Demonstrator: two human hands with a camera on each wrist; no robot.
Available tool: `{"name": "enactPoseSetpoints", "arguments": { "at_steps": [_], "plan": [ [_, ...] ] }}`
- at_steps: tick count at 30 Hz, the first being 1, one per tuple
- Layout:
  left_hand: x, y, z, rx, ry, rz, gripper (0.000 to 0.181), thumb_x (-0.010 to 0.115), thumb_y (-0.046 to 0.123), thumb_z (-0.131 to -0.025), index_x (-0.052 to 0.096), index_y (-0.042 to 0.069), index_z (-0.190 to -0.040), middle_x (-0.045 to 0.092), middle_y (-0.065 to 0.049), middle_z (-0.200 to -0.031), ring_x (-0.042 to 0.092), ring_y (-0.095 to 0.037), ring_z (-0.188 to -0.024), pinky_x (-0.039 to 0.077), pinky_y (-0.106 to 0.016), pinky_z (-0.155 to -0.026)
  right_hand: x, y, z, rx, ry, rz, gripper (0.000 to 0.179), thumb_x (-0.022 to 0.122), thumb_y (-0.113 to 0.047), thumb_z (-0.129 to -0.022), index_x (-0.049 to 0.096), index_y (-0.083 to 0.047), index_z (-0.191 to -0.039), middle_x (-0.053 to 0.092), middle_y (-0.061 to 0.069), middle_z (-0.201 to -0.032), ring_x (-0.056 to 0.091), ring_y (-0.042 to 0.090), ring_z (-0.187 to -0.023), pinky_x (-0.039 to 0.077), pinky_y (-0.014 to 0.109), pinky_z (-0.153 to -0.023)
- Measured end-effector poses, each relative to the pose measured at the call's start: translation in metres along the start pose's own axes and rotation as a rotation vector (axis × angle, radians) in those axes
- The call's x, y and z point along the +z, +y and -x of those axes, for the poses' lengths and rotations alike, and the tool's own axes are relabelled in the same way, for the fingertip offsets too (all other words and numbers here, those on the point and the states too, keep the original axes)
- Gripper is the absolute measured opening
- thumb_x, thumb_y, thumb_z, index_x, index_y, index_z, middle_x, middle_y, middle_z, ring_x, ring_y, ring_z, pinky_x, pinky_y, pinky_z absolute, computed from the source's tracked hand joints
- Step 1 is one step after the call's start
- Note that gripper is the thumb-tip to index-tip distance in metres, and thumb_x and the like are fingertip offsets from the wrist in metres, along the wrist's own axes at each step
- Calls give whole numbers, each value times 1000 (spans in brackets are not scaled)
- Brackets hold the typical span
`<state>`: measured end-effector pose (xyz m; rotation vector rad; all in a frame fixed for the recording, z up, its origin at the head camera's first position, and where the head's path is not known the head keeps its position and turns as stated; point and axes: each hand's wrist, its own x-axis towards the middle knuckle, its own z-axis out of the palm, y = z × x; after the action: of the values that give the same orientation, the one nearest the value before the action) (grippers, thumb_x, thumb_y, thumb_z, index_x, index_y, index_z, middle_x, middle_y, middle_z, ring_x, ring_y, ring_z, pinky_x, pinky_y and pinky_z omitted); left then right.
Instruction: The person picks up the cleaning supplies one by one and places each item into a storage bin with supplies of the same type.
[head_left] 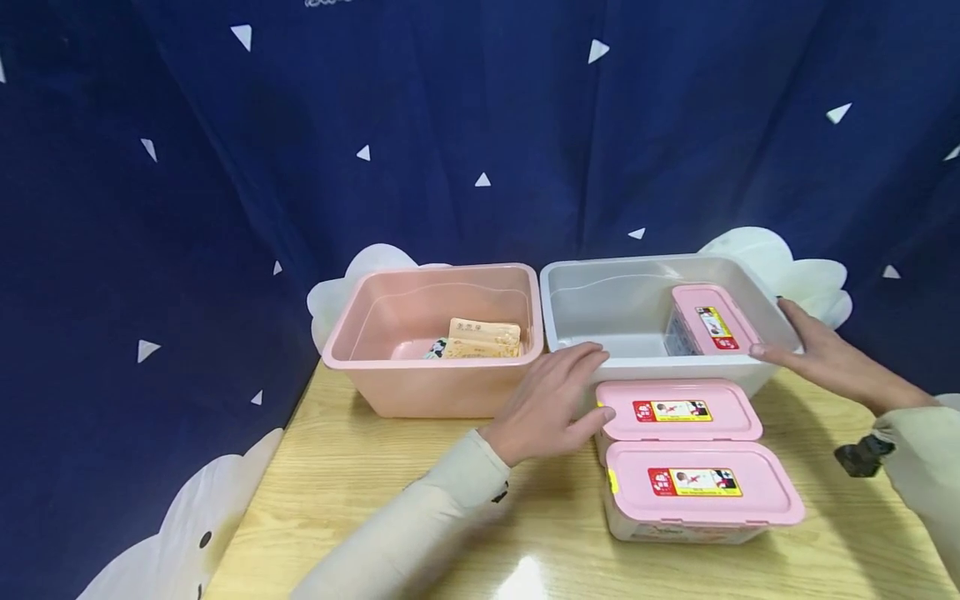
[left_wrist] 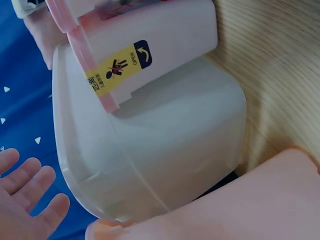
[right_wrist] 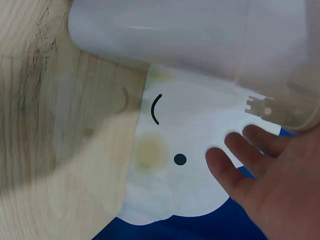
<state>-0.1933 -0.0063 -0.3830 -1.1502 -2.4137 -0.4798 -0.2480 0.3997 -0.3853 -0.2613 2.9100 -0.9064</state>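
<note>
Two pale sleeves (head_left: 405, 533) come in closest, over a wooden table (head_left: 337, 467). Next is the front box (head_left: 750, 496), with a flat pink lid and a red and yellow sticker. Just behind it is the middle box (head_left: 678, 408), which looks the same and sits close to the grey tub (head_left: 652, 367). The left hand (head_left: 551, 400) is loosely open, holding nothing, near where the two tubs meet. The right hand (head_left: 825, 358) is spread open at the grey tub's right edge; I can't tell if its thumb touches anything. Inside that tub, at the right end, is the third box (head_left: 708, 325). The pink tub (head_left: 435, 392) on the left has some packets (head_left: 483, 337) in it. Behind everything hangs a blue curtain (head_left: 450, 100) with white triangles and clouds.
</note>
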Motion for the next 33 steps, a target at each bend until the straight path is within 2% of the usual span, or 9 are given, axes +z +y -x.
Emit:
{"name": "enactPoseSetpoints", "arguments": {
  "at_steps": [3,10,16,19,22,27,33],
  "plan": [
    [1,-3,3,-3,1,29,62,63,40,-91,48,7,-142,52,-8,-145,49,-21,-136,41,-37,-114,-2,3,2,24,-32,2,101,60,-44,-95,-13,-16,-159,24,40,-152,31,60,-131,30,79,-96],
    [5,-6,12,2,12,60,57,62,40,-92,52,9,-138,52,-8,-144,51,-22,-133,42,-38,-112,-4,6,3,23,-59,-26,104,64,-39,-93,-13,-12,-159,23,38,-151,33,56,-128,32,78,-95],
    [8,-8,12,43,110,34,50,62,37,-92,57,10,-133,57,-6,-138,53,-19,-129,40,-34,-113,-7,4,0,5,-85,-13,102,62,-38,-94,-12,-12,-159,23,37,-151,35,54,-129,34,76,-96],
    [9,-8,12,78,166,19,45,63,35,-90,61,10,-128,61,-4,-131,57,-17,-123,44,-31,-109,-8,3,-1,3,-98,-16,102,62,-37,-94,-13,-11,-158,21,38,-152,34,53,-129,33,75,-96],
    [10,-7,13,110,196,31,41,65,31,-90,65,9,-124,65,-3,-124,60,-16,-118,47,-28,-105,-8,1,-1,12,-107,-23,103,62,-37,-94,-14,-8,-158,18,39,-152,32,54,-129,32,76,-97],
    [13,-4,17,136,189,63,39,66,30,-91,66,8,-123,68,-4,-122,62,-15,-117,47,-24,-105,-8,0,0,21,-101,-39,104,62,-38,-94,-15,-7,-157,16,40,-151,30,54,-129,30,76,-99],
    [20,4,23,111,140,101,35,66,30,-92,67,10,-121,69,-5,-121,64,-14,-115,49,-23,-102,-8,0,1,14,-103,-46,102,61,-37,-95,-14,-10,-158,16,37,-153,32,52,-128,37,73,-95]
  ]
}}
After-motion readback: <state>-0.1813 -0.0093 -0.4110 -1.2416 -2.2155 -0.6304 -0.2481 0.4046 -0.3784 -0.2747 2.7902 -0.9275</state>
